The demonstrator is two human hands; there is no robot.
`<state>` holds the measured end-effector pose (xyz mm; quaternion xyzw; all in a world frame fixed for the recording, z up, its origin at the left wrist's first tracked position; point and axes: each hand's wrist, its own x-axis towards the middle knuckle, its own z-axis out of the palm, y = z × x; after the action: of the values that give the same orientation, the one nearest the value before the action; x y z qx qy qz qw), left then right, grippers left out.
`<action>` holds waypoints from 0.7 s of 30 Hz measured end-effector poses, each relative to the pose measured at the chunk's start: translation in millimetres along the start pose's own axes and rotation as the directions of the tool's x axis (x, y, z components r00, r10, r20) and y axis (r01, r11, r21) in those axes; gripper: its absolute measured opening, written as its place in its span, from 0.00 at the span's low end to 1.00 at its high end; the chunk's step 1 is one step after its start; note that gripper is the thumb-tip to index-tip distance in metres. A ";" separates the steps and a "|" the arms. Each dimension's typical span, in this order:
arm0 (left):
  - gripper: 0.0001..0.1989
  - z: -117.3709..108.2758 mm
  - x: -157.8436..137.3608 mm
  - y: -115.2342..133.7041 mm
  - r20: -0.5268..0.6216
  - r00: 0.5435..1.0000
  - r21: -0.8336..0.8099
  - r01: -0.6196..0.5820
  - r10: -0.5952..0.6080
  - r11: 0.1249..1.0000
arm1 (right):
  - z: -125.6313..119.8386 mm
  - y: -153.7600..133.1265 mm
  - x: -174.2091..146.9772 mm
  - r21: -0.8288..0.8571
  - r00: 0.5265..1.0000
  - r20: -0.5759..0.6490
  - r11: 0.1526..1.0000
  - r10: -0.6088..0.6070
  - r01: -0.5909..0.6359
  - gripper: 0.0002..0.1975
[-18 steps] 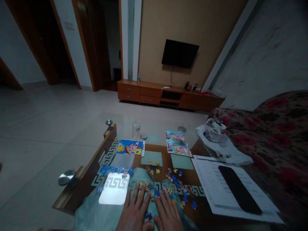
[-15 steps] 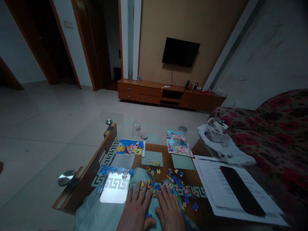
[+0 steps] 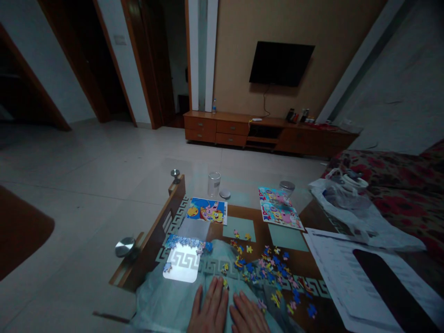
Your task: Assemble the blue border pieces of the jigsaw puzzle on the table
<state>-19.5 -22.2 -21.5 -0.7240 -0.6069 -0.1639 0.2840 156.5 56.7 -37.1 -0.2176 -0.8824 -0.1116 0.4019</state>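
— At the near edge of the tabletop, what are the two hands doing?

— Both lie flat, palms down, side by side. The left hand has its fingers stretched out and released, grasping nothing; they rest on a pale plastic sheet spread over the glass. The right hand is the same, fingers loose and extended, holding nothing.

— And the puzzle pieces?

— The loose puzzle pieces are scattered just beyond the fingertips, blue, yellow and pink, spreading toward the right. One or two lie right at the tips of the fingers; whether they touch is too dim to tell.

— Anything assembled?

— A partly joined strip of blue pieces sits to the left, above a bright reflection on the glass.

— Farther out?

— Two printed cartoon pictures: one left of centre, another to the right. Behind them stand a clear drinking glass with a small round lid beside it, and a jar behind the right picture. On the right lie printed papers with a dark flat object on top, and a crumpled plastic bag next to a floral sofa.
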 end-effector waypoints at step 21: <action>0.21 -28.0 9.7 -129.9 0.297 0.827 -0.095 0.524 -0.478 0.846 | 5.3 3.0 52.0 -0.094 0.962 0.274 0.996 0.021 0.005 0.17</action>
<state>-140.7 -18.4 33.7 -0.5755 -0.7915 -0.1878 0.0844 124.1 76.6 -1.1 -0.2531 -0.9225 -0.1202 0.2655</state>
